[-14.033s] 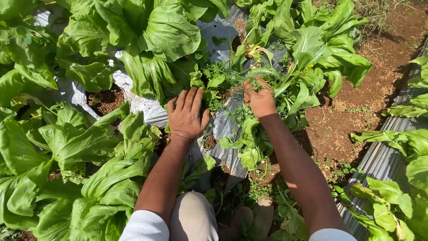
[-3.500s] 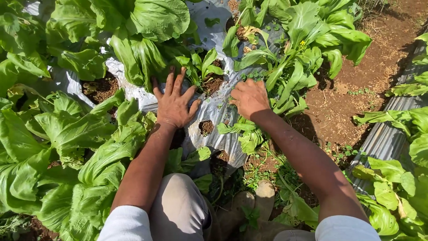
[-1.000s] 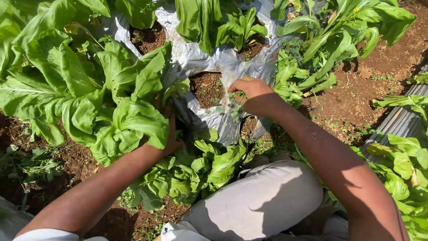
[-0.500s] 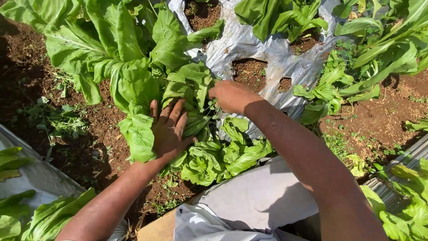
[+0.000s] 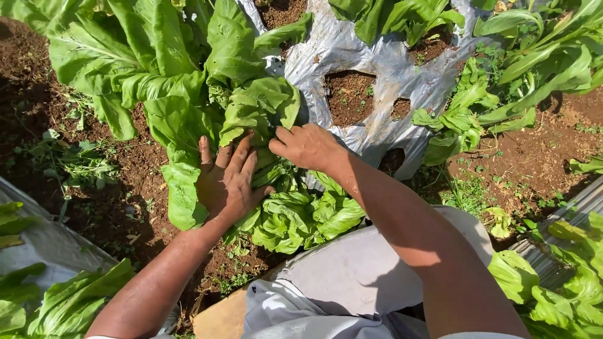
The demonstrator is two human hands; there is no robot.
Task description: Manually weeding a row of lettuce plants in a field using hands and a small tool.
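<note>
While the left hand (image 5: 227,182) presses leaves aside with spread fingers, the right hand (image 5: 306,145), at two o'clock, curls into the leafy plant (image 5: 251,116) beside silver mulch film (image 5: 352,56)

Left hand (image 5: 227,182) lies flat, fingers spread; right hand (image 5: 306,145) seems curled, knuckles up.

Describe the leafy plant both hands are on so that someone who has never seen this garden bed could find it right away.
Start at the silver plastic sheet covering the bed and go to its lower left edge, where the bare soil begins. The leafy plant grows there, with the left hand spread flat on its leaves and the right hand curled into its middle. Unlike its neighbours, it is the only plant being touched.
</note>
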